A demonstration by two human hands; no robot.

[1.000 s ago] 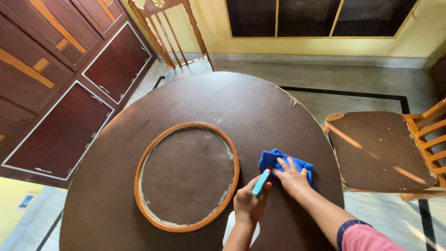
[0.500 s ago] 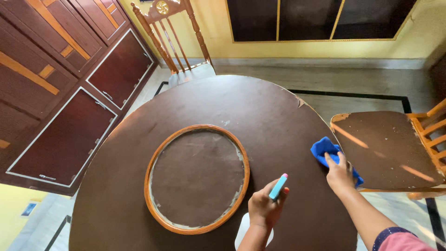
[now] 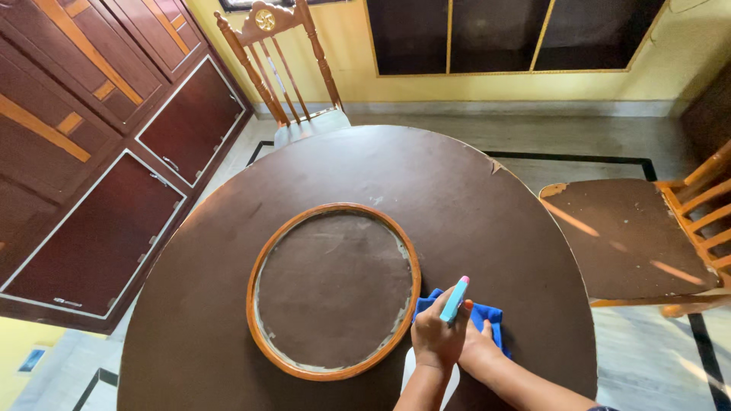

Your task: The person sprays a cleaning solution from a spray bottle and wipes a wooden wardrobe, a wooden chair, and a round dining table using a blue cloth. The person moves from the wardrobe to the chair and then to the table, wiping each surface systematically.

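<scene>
My left hand [image 3: 435, 337] grips a spray bottle whose light blue nozzle [image 3: 454, 300] sticks up above my fingers; its white body [image 3: 409, 373] shows below my wrist. My right hand [image 3: 478, 346] presses a blue cloth [image 3: 489, 315] flat on the dark brown round table [image 3: 457, 190], just right of the oval inlay with an orange wooden rim [image 3: 333, 291]. The left hand partly hides the cloth and the right hand.
A wooden chair with a worn brown seat [image 3: 628, 240] stands close to the table's right edge. Another wooden chair [image 3: 285, 72] stands at the far side. Dark wooden cabinets [image 3: 91, 152] line the left. Tiled floor [image 3: 579, 137] lies beyond.
My right hand has slid the blue cloth from the table's right edge back left, next to the oval rim. The left hand with the bottle stayed near the front.
</scene>
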